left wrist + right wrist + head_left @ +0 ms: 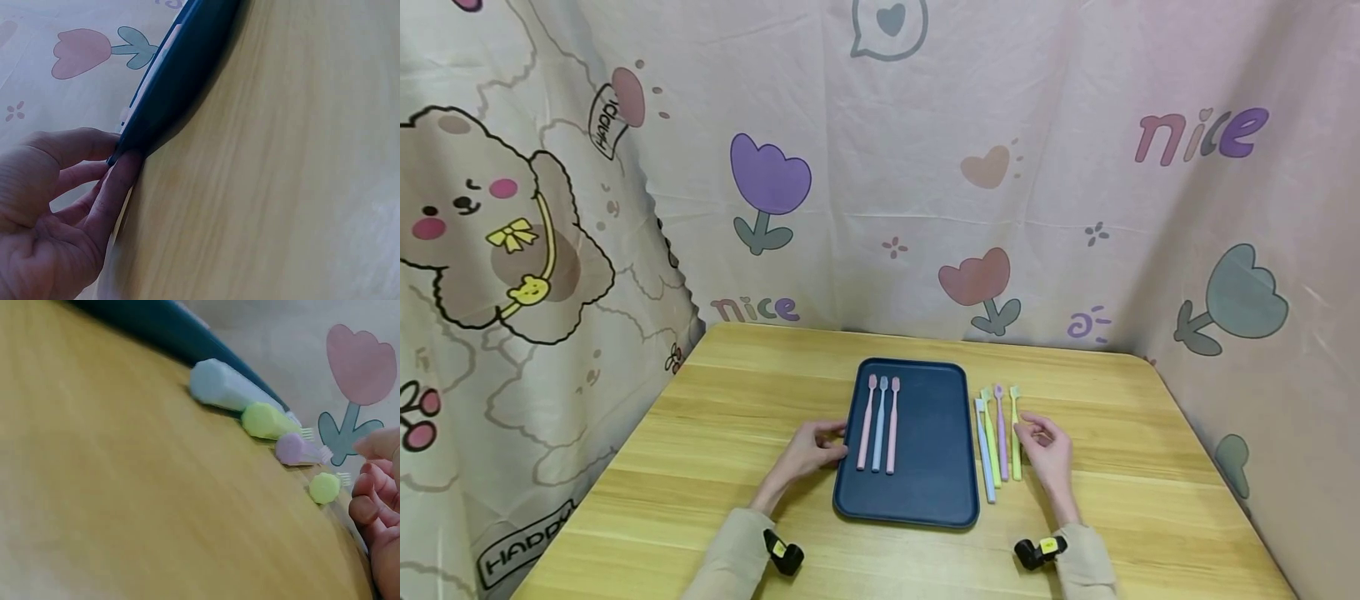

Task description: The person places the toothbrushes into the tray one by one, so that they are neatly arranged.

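Observation:
My left hand pinches the left rim of a dark blue tray, and the left wrist view shows fingers on both sides of that rim. Three toothbrushes lie side by side on the tray: a pink toothbrush, a blue toothbrush and another pink toothbrush. Right of the tray, on the table, are a light blue toothbrush, a yellow-green toothbrush, a purple toothbrush and an outer yellow-green toothbrush. My right hand is beside this outer one, fingers loosely bent, fingertips close to it.
The wooden table extends around the tray on all sides. Behind it hangs a printed curtain with tulips and lettering, which also runs down the left and right sides. Each wrist carries a small black camera.

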`<act>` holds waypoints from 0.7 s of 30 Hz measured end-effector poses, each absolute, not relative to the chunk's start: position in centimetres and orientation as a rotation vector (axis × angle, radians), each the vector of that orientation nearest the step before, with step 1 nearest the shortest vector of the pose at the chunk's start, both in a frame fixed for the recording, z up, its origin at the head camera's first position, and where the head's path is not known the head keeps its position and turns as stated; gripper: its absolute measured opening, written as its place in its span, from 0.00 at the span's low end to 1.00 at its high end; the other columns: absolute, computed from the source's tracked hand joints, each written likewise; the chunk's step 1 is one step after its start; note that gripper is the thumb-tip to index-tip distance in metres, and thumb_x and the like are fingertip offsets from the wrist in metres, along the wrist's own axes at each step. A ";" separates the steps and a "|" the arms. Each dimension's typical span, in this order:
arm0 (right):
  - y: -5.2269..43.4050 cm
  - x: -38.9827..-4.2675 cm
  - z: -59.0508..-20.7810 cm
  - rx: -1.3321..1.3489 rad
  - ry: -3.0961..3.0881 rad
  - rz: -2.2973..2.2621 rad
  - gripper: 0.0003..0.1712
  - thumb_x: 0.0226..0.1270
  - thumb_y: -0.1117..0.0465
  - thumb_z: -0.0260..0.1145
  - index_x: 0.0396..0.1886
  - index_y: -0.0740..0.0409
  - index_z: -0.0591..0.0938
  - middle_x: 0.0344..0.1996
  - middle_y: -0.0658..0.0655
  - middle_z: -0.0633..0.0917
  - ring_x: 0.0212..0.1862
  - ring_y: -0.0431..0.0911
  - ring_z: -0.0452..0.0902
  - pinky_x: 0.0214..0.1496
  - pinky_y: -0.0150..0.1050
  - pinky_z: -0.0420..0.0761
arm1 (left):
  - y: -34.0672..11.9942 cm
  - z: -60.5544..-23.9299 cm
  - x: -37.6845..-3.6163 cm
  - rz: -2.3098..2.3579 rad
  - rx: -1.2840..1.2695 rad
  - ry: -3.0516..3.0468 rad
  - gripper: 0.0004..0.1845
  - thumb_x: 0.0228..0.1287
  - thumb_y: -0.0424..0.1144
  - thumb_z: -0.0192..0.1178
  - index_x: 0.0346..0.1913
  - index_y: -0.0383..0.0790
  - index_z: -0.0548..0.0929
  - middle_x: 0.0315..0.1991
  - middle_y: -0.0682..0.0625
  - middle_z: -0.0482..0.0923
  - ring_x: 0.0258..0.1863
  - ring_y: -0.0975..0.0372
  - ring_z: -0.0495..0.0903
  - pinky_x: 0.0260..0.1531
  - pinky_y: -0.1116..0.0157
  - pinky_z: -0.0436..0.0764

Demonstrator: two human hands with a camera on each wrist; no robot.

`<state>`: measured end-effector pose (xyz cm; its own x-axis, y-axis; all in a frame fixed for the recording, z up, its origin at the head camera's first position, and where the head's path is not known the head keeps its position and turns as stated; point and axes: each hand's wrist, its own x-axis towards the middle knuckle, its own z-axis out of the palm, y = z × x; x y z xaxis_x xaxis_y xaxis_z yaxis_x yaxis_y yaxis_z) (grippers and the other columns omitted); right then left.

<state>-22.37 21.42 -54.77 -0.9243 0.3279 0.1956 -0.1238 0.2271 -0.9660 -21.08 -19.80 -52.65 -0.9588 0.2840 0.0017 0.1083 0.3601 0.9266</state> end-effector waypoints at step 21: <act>21.8 -22.6 -55.3 -0.163 -2.374 1.502 0.16 0.61 0.69 0.71 0.48 0.72 0.84 0.24 0.48 0.79 0.22 0.30 0.70 0.23 0.23 0.72 | -19.7 -52.7 -21.1 1.641 0.322 2.454 0.29 0.63 0.29 0.66 0.66 0.23 0.74 0.57 0.27 0.79 0.36 0.56 0.87 0.32 0.66 0.88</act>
<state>-22.61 21.76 -55.34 -0.9401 0.2673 0.2117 -0.0768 0.4389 -0.8952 -21.07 -19.69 -52.71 -0.9619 0.2724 -0.0223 0.0834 0.3702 0.9252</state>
